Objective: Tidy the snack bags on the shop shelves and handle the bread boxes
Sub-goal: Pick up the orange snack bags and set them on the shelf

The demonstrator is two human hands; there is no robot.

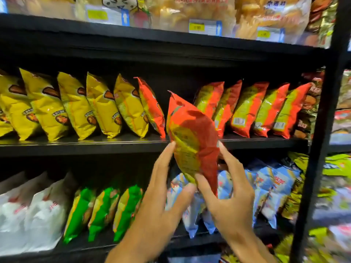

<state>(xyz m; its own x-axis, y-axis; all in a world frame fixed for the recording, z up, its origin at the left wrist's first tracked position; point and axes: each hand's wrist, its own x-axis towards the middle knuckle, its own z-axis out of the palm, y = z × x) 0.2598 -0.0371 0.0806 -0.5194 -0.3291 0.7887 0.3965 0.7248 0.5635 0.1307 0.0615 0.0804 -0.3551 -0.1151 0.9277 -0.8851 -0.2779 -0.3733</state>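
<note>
While both hands hold the red snack bag — left hand with fingers along its left edge, right hand pinching the bottom — it sits just in front of the middle shelf lip, facing the gap between the lone red bag and the red-green row. Gap looks wide enough. Yellow bags lean unevenly — tidying looks mid-way; no bread boxes in view.

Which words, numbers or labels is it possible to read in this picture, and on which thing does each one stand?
None reads with certainty.
Price tags on the top shelf: yellow patches with digits, too blurred.
Clear bags on the top shelf: Chinese characters, blurred.
Red bag held by the left hand and right hand: small print, unreadable.
Red and green bags: barcodes, too small.
Blue bags: red characters, blurred.
</note>
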